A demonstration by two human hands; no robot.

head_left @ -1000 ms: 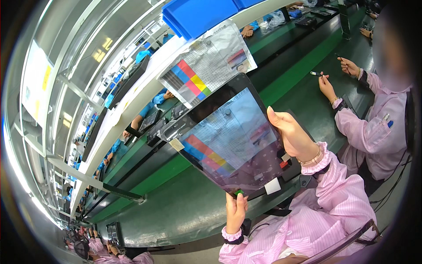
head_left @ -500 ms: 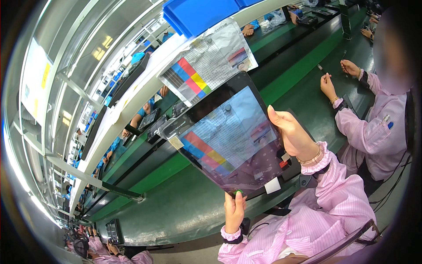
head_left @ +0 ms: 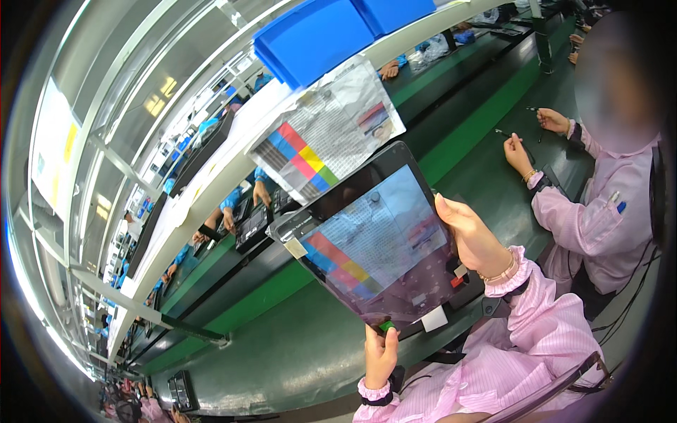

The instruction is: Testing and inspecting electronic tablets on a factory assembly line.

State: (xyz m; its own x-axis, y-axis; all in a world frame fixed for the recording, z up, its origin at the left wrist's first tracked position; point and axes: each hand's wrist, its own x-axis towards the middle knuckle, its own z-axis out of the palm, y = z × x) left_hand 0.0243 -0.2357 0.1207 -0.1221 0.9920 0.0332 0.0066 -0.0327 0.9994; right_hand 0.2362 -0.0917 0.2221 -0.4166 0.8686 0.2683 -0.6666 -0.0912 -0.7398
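A black-framed tablet is held up at a tilt, and its screen displays a picture of the printed sheet behind it. My left hand grips its lower edge, thumb on the front beside a small green tab. Around the right edge my right hand is closed, with the thumb on the front and its other fingers hidden behind. Just beyond the tablet's upper edge hangs the printed sheet, with colour blocks, rows of small text and a picture. A white tag sticks out at the tablet's lower edge.
Blue bins stand on the pale shelf rail above the sheet. Below runs the green workbench, with a dark device at its far left. At right a co-worker in pink holds small parts; others in blue sleeves work across the line.
The sheet, bins and tablet sit lower in the view. The tablet stays in both my hands, its screen picture slightly shifted. The co-worker's hands at right have moved a little.
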